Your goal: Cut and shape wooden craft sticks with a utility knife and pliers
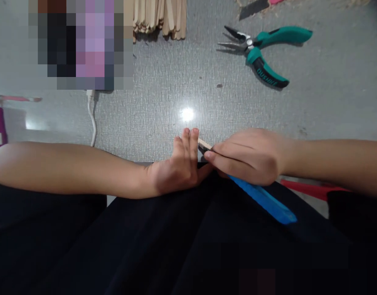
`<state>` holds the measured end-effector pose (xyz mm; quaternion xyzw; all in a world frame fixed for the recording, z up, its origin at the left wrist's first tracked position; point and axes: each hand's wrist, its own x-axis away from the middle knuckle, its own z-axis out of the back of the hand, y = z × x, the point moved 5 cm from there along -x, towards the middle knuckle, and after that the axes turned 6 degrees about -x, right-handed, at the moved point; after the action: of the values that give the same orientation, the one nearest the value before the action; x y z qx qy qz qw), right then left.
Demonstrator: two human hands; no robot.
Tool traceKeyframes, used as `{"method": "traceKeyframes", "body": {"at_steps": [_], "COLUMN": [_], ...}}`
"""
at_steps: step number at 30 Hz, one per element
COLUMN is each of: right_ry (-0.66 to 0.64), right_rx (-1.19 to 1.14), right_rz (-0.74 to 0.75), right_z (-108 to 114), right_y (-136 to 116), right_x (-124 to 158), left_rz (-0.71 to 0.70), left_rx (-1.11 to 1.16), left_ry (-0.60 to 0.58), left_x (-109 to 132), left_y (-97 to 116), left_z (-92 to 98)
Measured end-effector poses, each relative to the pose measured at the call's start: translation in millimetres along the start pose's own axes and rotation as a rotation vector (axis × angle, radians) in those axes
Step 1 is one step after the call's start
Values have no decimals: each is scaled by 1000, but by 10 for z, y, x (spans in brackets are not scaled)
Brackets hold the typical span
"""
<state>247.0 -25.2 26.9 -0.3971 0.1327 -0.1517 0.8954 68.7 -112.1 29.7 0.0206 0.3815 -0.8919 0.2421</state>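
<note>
Stick [206, 144], apparently one, one blue tool [265, 200], two hands [179, 166] [252, 157]

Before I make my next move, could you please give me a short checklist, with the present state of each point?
1. Right hand has hold of the blue tool: ok.
2. Tip of the wooden stick visible: ok, beside the right fingers.
3. Left hand well away from that tip: not ok, very near.
4. Left thumb's contact with the stick: cannot tell, partly hidden.
5. Pliers apart from both hands: ok, farther up the table.
</note>
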Motion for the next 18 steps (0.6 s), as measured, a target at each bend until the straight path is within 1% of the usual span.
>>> {"method": "traceKeyframes", "body": {"at_steps": [4, 7, 13, 18], "right_ry": [-52, -42, -24, -51], "right_rx": [-5, -13, -14, -9], "right_rz": [-60, -77, -58, -70], "right_z": [-15, -6, 19, 20], "right_y": [24, 27, 19, 47], "right_x": [2, 3, -25, -46], "left_rz": [25, 28, 5, -58], "left_rx": [221, 284, 255, 23], "left_ry": [-85, -112, -136, -35], "left_x": [71, 105, 82, -22], "left_y": [20, 32, 9, -20], "left_z": [-65, -86, -88, 13]}}
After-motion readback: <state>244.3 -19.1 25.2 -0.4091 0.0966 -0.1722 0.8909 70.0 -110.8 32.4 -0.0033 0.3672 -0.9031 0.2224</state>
